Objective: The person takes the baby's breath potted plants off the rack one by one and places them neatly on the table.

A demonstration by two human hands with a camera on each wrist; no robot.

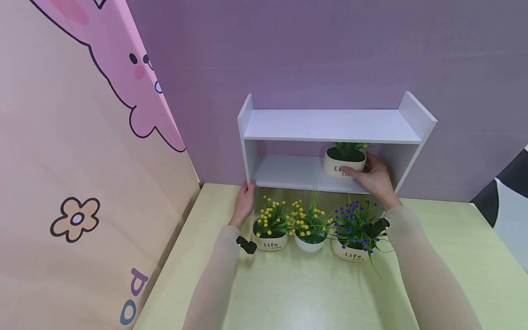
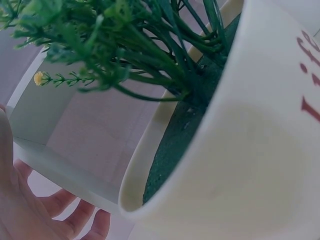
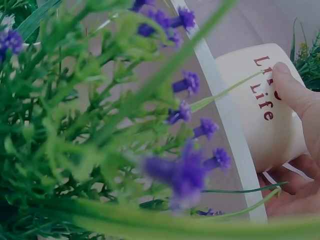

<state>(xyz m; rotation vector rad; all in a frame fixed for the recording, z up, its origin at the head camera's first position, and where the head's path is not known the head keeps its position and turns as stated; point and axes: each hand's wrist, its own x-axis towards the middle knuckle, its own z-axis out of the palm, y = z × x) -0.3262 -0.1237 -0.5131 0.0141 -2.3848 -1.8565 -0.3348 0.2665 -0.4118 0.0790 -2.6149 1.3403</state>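
Observation:
A white two-tier shelf [image 1: 330,124] stands against the wall at the back of the table. At its lower left corner my left hand [image 1: 243,201] grips the side panel, the fingers [image 2: 60,205] behind the edge in the left wrist view. My right hand [image 1: 376,178] holds a potted plant [image 1: 344,167] in the lower tier, right of the middle. The thumb lies across the "Life" lettering on its cream pot [image 3: 260,130], with the other fingers round the far side. The upper board hides the top of this plant.
In front of the shelf stand two yellow-flowered potted plants [image 1: 270,242] [image 1: 310,246] and a purple-flowered one [image 1: 350,253], close under my forearms. A patterned partition [image 1: 82,183] rises at the left. A black and white chair [image 1: 505,197] stands beyond the table's right edge.

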